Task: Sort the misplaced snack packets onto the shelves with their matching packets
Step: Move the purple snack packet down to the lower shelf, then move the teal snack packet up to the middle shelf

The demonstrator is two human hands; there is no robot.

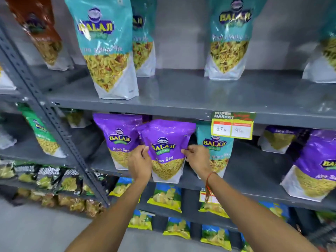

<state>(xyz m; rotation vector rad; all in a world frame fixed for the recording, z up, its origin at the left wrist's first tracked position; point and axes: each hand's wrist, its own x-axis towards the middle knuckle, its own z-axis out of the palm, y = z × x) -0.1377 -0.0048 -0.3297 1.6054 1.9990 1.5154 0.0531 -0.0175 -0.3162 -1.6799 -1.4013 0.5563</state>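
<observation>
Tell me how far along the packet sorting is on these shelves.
Done: the top shelf in view holds mostly teal packets. In hand: the left hand and right hand hold a purple Aloo Sev packet by its sides at the middle shelf, beside another purple packet. Left: a teal packet stands among the purple ones there.

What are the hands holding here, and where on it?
Both hands grip one purple Aloo Sev packet: left hand on its left edge, right hand on its right edge, about mid-height.
</observation>
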